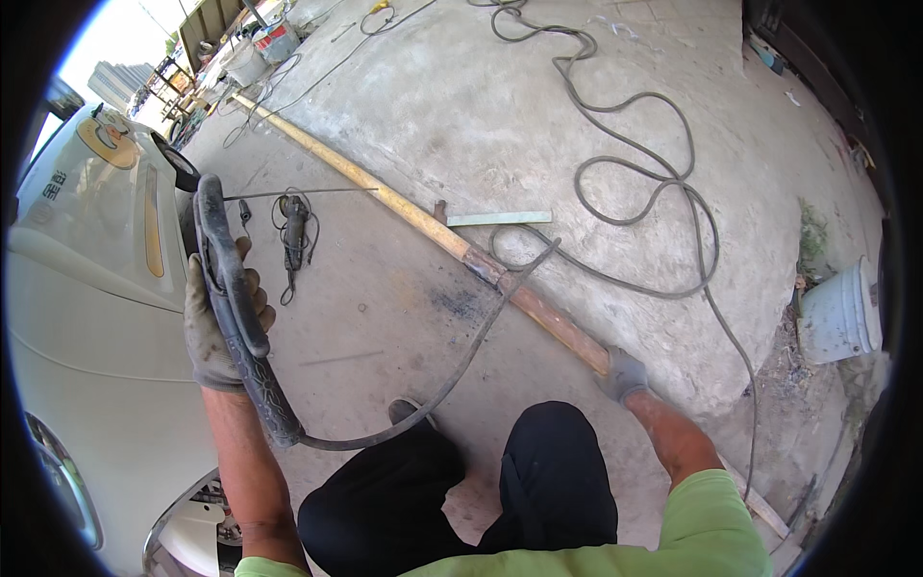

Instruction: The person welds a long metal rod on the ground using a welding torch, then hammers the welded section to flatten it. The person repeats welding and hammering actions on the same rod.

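My left hand (200, 327), in a grey work glove, is wrapped round a black welding electrode holder (269, 399). A thin welding rod (298, 193) sticks out of its jaws to the right, its tip over a long yellow pole (336, 163). The pole meets a rusty brown pipe (553, 322) at a dark, rough joint (484, 265). At the pipe's near end my gloved right hand (629, 374) is closed round it, fingers partly hidden. From the holder a dark cable (452, 380) loops up across the pipe.
A white car (106, 337) stands close on my left. An angle grinder (294, 233) lies on the concrete beside the pole. A pale green flat bar with a rusty end (500, 218) lies beyond it. Cable loops (687, 183) cross the floor; a white bucket (838, 313) stands right.
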Available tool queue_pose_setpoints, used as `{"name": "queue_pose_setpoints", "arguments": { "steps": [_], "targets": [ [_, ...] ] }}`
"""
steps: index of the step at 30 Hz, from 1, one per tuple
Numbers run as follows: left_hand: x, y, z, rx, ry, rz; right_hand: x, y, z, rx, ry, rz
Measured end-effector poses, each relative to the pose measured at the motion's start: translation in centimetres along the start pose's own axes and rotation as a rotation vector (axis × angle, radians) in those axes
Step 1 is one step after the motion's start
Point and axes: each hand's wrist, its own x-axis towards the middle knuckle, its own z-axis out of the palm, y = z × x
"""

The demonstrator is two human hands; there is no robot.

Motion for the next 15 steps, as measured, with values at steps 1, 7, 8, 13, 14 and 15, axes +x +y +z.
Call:
{"name": "queue_pose_setpoints", "arguments": {
  "steps": [1,7,8,13,14,15],
  "targets": [
    [0.2,-2.6,-0.2,0.035,0.136,-0.069,-0.1,0.3,0.1,-0.008,-0.008,0.009],
    [-2.1,-16.7,-6.5,-0.025,0.306,-0.191,0.0,0.3,0.6,0.043,0.024,-0.031],
    [-3.4,-18.3,-8.8,-0.062,0.343,-0.234,0.1,0.1,0.6,0.054,0.044,-0.045],
    [-7.1,-24.2,-15.7,-0.127,0.462,-0.211,-0.2,0.0,0.7,0.084,0.199,-0.123],
    [-7.4,-24.3,-16.1,-0.186,0.445,-0.204,-0.1,-0.2,0.8,0.074,0.203,-0.122],
    [-7.4,-24.2,-16.8,-0.244,0.428,-0.194,0.0,-0.4,0.8,0.064,0.207,-0.123]
  ]
}}
